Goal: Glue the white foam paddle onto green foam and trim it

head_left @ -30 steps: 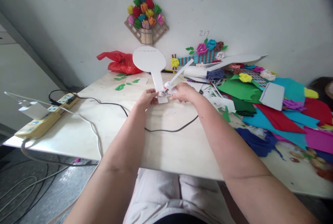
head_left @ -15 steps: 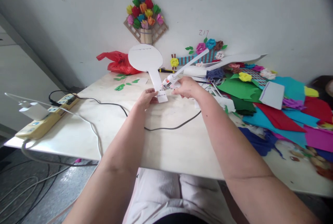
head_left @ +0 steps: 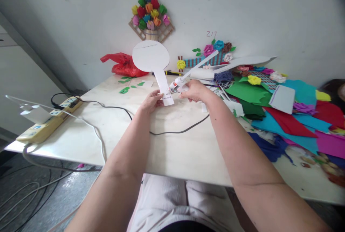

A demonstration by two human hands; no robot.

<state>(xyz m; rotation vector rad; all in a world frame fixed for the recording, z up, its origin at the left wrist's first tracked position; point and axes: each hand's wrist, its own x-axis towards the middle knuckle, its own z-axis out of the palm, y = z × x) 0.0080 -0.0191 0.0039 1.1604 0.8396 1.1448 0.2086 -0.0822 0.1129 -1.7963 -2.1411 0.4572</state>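
Observation:
My left hand [head_left: 154, 101] pinches the lower end of a white paddle-shaped card cutout [head_left: 151, 56]. The cutout leans upright over the table, round part at the top, with a row of small marks near its upper edge. In my right hand [head_left: 194, 91] is a white glue gun [head_left: 178, 82], fingers closed round it. A long white glue stick [head_left: 201, 64] sticks out of its back, up and to the right. The gun's nozzle is at the narrow strip of the cutout, just above my left fingers; whether it touches I cannot tell.
A black cord [head_left: 183, 131] crosses the table in front of my hands. At left lies a yellow power strip [head_left: 45, 126] with a white plug. Green paper leaves [head_left: 129, 87] and a red plastic bag [head_left: 122, 64] lie behind. Coloured paper sheets [head_left: 288, 120] pile up at right.
The cutout's round top has risen slightly and looks a little more upright. My right hand and the glue gun have hardly moved. Both hands keep their hold.

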